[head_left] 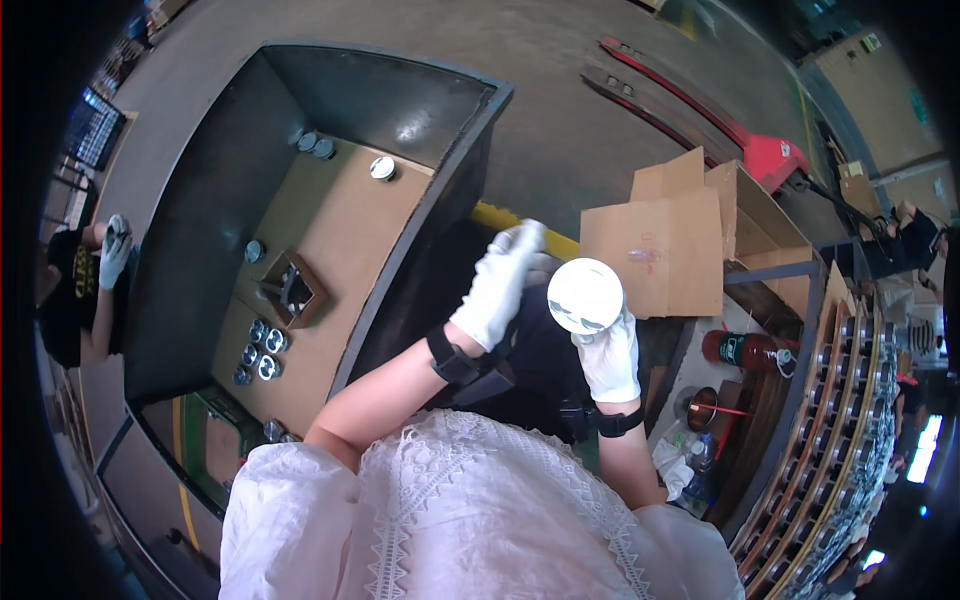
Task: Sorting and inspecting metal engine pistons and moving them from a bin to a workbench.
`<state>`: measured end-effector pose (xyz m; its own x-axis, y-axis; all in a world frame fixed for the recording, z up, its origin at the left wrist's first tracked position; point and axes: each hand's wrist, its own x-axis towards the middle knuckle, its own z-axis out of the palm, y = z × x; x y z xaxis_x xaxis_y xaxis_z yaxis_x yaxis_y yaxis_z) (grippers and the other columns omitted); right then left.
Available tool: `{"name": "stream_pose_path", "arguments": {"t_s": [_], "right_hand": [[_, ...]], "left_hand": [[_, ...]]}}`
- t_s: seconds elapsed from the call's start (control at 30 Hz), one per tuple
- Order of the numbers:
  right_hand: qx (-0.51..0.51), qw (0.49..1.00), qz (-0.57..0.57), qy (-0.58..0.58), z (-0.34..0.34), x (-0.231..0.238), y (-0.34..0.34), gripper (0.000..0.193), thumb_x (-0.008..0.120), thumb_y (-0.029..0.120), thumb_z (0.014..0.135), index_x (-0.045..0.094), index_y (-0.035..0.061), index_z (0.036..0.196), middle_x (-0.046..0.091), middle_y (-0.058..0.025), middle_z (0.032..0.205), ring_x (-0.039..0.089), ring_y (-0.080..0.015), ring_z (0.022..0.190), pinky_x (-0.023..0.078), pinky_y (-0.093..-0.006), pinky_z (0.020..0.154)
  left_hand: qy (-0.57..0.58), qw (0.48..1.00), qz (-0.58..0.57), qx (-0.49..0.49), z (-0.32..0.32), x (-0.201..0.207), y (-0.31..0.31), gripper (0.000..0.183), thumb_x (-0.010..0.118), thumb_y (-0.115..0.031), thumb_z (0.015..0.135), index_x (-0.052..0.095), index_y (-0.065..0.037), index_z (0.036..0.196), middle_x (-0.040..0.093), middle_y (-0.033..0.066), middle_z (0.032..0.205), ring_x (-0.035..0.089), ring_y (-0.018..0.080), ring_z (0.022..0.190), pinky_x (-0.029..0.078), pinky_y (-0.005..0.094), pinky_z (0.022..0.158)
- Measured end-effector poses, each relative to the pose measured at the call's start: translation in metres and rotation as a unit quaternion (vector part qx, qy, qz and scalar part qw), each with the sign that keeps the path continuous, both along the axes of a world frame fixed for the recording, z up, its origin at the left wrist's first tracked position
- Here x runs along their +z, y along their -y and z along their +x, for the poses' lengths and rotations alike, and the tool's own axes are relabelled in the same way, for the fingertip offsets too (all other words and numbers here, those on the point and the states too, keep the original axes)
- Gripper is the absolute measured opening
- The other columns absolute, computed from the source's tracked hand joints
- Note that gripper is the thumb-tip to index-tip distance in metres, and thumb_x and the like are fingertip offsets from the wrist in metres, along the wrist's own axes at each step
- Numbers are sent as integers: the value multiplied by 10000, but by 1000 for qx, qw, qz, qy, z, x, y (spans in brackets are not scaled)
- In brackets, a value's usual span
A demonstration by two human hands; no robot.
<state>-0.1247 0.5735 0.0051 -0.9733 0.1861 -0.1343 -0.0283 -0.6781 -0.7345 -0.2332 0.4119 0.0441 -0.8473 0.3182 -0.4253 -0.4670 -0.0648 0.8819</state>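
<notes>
In my right hand (610, 362), gloved in white, is a piston (583, 295), its round, shiny crown turned up toward me. The glove wraps its lower side and hides much of the skirt. My left hand (500, 285), also in a white glove, is raised just left of the piston and apart from it. Its fingers are stretched out, a little blurred, with nothing visible in them. Dark bands circle both wrists.
On my left stands a dark metal bin (400, 215) with pistons (268, 367) and a small box (300, 290) on its cardboard-lined bottom. An opened carton (650, 240), a red pallet jack (775, 160), a red bottle (750, 350) and a piston-filled rack (825, 430) stand right. A co-worker's gloved hand (113, 255) shows far left.
</notes>
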Motion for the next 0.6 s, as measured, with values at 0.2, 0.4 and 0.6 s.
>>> {"name": "stream_pose_path", "arguments": {"t_s": [0.2, 0.4, 0.6], "right_hand": [[-40, 998, -20, 47, 2, 2, 2, 387, 584, 283, 967, 547, 52, 1275, 649, -59, 1095, 648, -124, 879, 520, -234, 619], [-26, 996, 23, 76, 0, 11, 4, 380, 608, 226, 942, 499, 73, 1272, 622, -7, 1053, 593, -71, 813, 471, -203, 609], [-14, 1000, 13, 22, -3, 11, 8, 453, 607, 289, 943, 524, 16, 1295, 643, -82, 1149, 653, -181, 969, 545, -317, 813]], "left_hand": [[-334, 904, -162, -214, 21, -8, 20, 516, 506, -10, 913, 437, -141, 1407, 589, 128, 1086, 636, 246, 797, 570, 321, 733], [-70, 966, -87, -233, 42, 4, 18, 520, 631, -343, 946, 511, -13, 1330, 631, 87, 1191, 584, 138, 1099, 445, 275, 955], [-27, 986, -48, -160, 45, 7, 14, 527, 690, -286, 910, 510, -8, 1321, 621, 86, 1209, 566, 132, 1128, 440, 286, 984]]}}
